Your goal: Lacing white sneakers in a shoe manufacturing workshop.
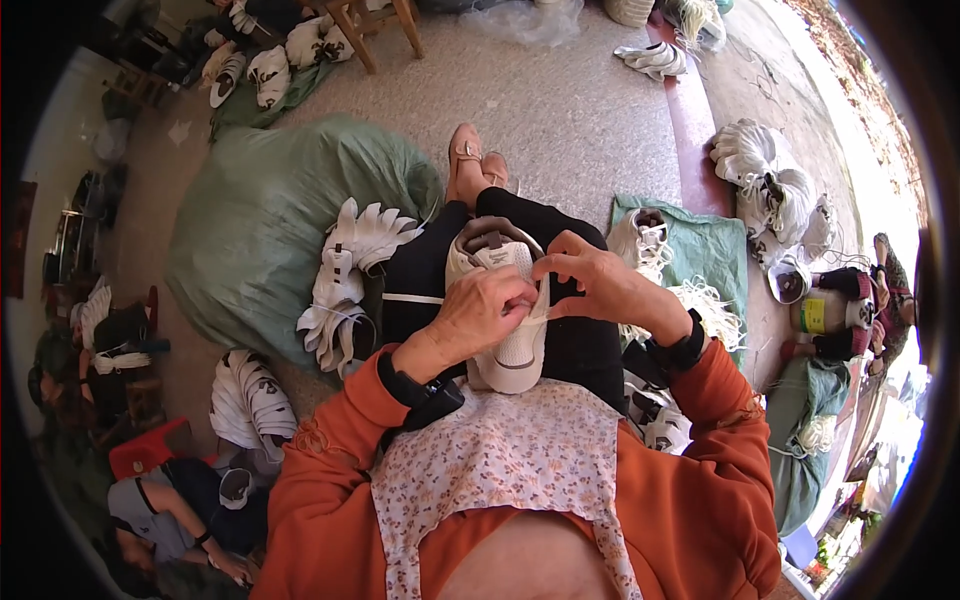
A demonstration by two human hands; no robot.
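Note:
A cream-white sneaker [508,358] with a brown lining rests on my lap, its toe pointing toward me. My left hand [478,308] is closed over the middle of the shoe, fingertips pinched together at the lacing edge. A white shoelace [412,298] sticks out to the left from under that hand. On the shoe's right side, my right hand [605,285] has its thumb and forefinger at the upper's edge, curved around it. Thin lace appears between the two hands, but its path through the eyelets is partly hidden by my fingers.
Left of my legs, stacked white shoe uppers [340,290] lean against a big green sack [270,230]. To the right, a laced sneaker [642,240] and a bundle of white laces [708,308] lie on green cloth [705,250]. Other people sit nearby at both sides.

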